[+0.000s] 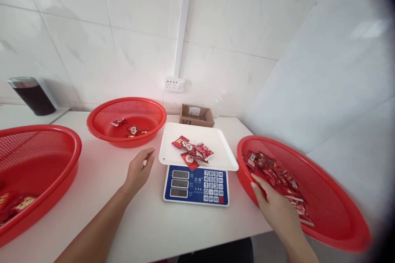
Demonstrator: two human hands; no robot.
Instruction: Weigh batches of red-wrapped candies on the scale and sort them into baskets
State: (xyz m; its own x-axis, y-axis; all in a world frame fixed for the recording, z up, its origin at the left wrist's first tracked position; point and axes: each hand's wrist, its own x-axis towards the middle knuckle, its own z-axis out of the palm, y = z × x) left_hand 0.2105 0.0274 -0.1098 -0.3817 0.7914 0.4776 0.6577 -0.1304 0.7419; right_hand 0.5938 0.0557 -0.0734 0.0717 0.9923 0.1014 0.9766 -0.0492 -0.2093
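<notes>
A white weighing tray (216, 139) on a blue-faced digital scale (197, 185) bears several small red packets (191, 150), lying in a loose heap. My left hand (140, 172) hovers just left of the tray, fingers loosely curved with a gap to the thumb, and nothing shows in it. At the near left rim of the right red basket (336, 205) is my right hand (277, 209), its thumb and forefinger apart. Red packets (274, 172) lie inside that basket, close by the fingers. The other fingers of the right hand are partly hidden.
A red basket (126, 141) with several packets stands behind on the left; another red basket (61, 181) is at the left edge. Behind the scale sits an open cardboard box (197, 121). A dark cylinder with a silver top (35, 98) stands far left. A wall socket (175, 84) is above.
</notes>
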